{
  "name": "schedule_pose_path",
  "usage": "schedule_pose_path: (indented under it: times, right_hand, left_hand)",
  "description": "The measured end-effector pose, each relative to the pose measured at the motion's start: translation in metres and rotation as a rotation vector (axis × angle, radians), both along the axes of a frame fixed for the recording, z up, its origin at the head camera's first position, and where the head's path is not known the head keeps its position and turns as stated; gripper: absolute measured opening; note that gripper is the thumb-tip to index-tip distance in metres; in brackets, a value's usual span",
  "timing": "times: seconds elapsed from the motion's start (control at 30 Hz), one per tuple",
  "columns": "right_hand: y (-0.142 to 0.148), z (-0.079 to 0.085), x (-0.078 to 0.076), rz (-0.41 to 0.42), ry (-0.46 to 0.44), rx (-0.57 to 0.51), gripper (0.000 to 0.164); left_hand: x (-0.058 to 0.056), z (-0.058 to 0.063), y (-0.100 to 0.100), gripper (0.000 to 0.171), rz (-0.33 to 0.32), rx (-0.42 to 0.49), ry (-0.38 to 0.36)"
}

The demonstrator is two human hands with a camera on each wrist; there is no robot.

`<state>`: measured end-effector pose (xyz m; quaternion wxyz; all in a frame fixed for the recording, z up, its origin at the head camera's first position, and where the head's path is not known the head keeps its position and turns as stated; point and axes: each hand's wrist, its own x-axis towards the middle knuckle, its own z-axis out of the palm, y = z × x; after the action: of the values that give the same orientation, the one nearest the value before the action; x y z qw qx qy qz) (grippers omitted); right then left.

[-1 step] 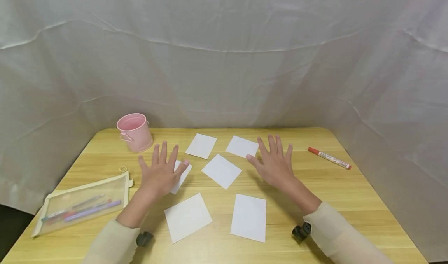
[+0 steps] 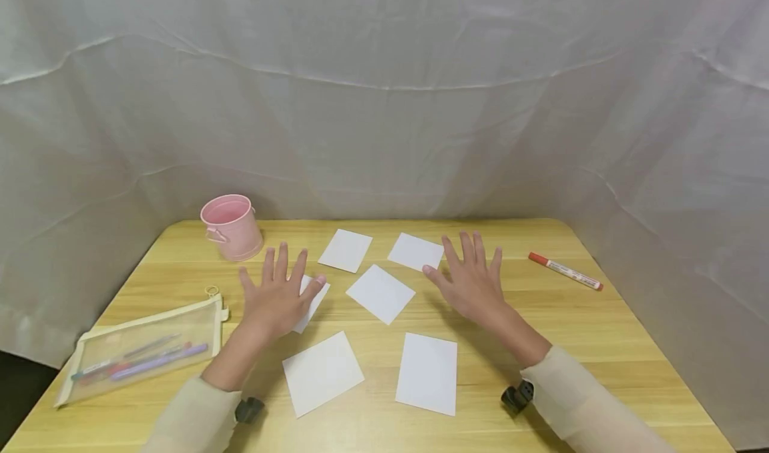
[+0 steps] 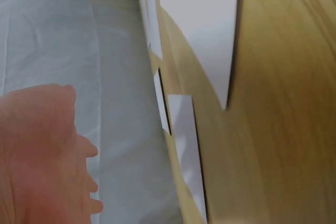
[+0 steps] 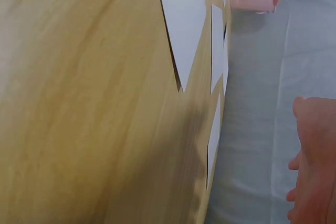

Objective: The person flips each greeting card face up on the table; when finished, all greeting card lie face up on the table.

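Note:
Both hands hover above the table with fingers spread, holding nothing. In the head view my left hand (image 2: 273,303) is over a white card (image 2: 312,299), hiding part of it. My right hand (image 2: 474,286) hangs beside another white card (image 2: 416,250) at the back, its thumb and index finger near that card's right edge. A tilted white card (image 2: 381,294) lies between the hands. Nearer the front lie two more, a left card (image 2: 323,373) and a right card (image 2: 426,373); one further card (image 2: 345,250) lies at the back. No marks show on them.
A pink bucket (image 2: 233,229) stands at the back left. In front of it lies a see-through zip pouch (image 2: 144,356) with several pens inside. A red-capped marker (image 2: 566,271) lies at the right. Grey cloth (image 2: 384,139) hangs around the wooden table (image 2: 529,346).

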<state>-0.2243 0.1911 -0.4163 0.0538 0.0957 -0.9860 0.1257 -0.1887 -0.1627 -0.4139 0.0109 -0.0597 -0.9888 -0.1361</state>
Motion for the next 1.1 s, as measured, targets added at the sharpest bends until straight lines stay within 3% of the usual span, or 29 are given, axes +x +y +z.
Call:
schedule_pose_path:
  times: [0.23, 0.4, 0.6, 0.77, 0.93, 1.1]
  right_hand:
    - [0.002, 0.003, 0.001, -0.002, 0.014, -0.019, 0.091]
    - [0.004, 0.002, -0.004, 0.011, 0.019, -0.061, 0.089]
    - [0.013, -0.003, -0.023, 0.034, 0.003, -0.168, 0.083]
    - [0.025, -0.012, -0.046, 0.068, -0.104, -0.329, 0.075]
    - [0.029, -0.024, -0.071, 0.104, -0.198, -0.457, 0.062]
    - [0.027, -0.035, -0.094, 0.104, -0.253, -0.509, 0.059]
  left_hand:
    - [-0.007, 0.004, 0.007, 0.082, -0.035, 0.006, 0.026]
    - [-0.026, 0.008, 0.019, 0.080, -0.118, 0.047, 0.064]
    - [-0.068, 0.009, 0.047, 0.066, -0.248, 0.113, 0.070]
    - [-0.113, 0.003, 0.066, 0.058, -0.316, 0.212, -0.013]
    - [-0.152, -0.009, 0.079, 0.054, -0.339, 0.319, -0.116]
    - [-0.176, -0.016, 0.093, 0.049, -0.350, 0.381, -0.202]
